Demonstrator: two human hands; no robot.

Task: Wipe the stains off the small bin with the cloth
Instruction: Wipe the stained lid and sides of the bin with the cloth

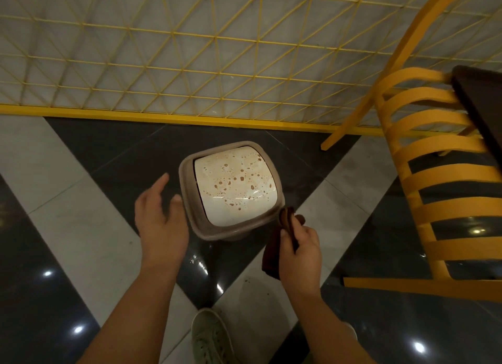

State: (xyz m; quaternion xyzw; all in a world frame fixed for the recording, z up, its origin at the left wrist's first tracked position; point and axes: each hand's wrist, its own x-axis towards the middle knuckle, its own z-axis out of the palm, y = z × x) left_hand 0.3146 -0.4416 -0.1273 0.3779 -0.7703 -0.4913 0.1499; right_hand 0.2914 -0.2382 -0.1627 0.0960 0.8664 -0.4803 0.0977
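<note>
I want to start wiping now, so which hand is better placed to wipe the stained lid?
The right hand. It already grips the cloth, right at the bin's near corner, beside the stained lid. The left hand is open and empty by the bin's side, better placed to steady it.

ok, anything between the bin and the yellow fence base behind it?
Nothing. In the head view, only bare dark floor tile lies between the small bin and the yellow fence base.
</note>
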